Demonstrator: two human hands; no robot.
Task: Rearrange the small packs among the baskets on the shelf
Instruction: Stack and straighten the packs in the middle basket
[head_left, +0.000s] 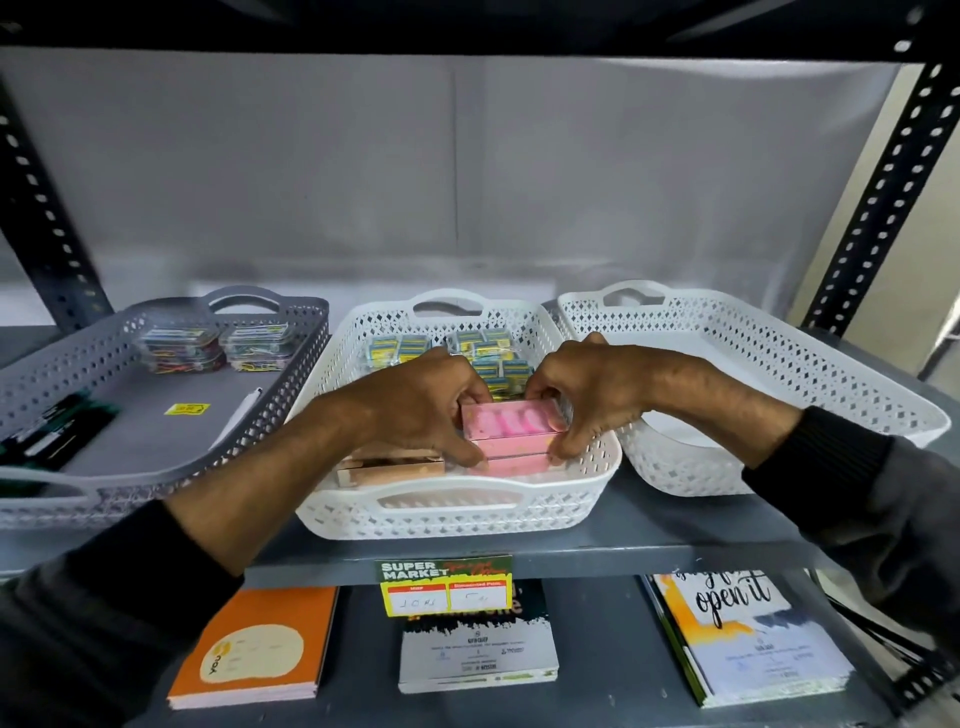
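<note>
Fingers of the left hand (415, 400) and right hand (587, 395) pinch the pink pack (511, 423) between them, over the middle basket (597, 467)

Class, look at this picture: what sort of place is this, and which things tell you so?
Probably a shop's stationery shelf. A "Super Market" price tag hangs on the shelf edge, baskets hold small packs, and notebooks lie displayed below.

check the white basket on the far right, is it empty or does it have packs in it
Empty, as far as shown: the right white basket has only bare floor visible. The right hand and wrist hide its near left corner.
</note>
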